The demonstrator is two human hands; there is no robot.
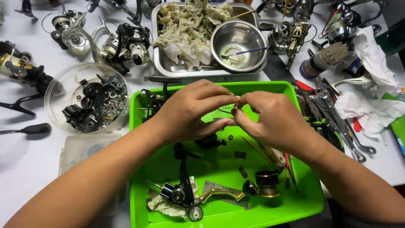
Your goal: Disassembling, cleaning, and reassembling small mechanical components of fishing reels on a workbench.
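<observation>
1. Head view looks straight down on both hands, which meet fingertip to fingertip above the green tray [139, 126].
2. Left hand [190, 112] has its thumb and forefinger pressed together in a pinch; the other fingers curl loosely.
3. Right hand [270, 120] pinches the same way, its fingertips touching those of the left (whatever sits between them is too small to make out).
4. Directly beneath the hands, in the tray, lie a dark reel part [209, 141] and a small ring [230, 137].
5. Nearer the person, the tray holds a stripped black reel body [181, 185] on a crumpled rag [164, 205], a gold handle arm [219, 194] and a gold-rimmed spool [267, 182].
6. Wrenches [341, 126] lie just right of the tray, beside crumpled white tissue [371, 107].
7. Behind the tray stands a steel pan [162, 65] filled with soiled rags [187, 25] and a steel bowl [238, 40] with a thin brush [244, 51] leaning in it.
8. Left of the tray, a clear round dish [57, 90] holds small black parts and screws; a clear plastic box [80, 147] sits below it.
9. Several assembled fishing reels [126, 42] crowd the far table [25, 156].
</observation>
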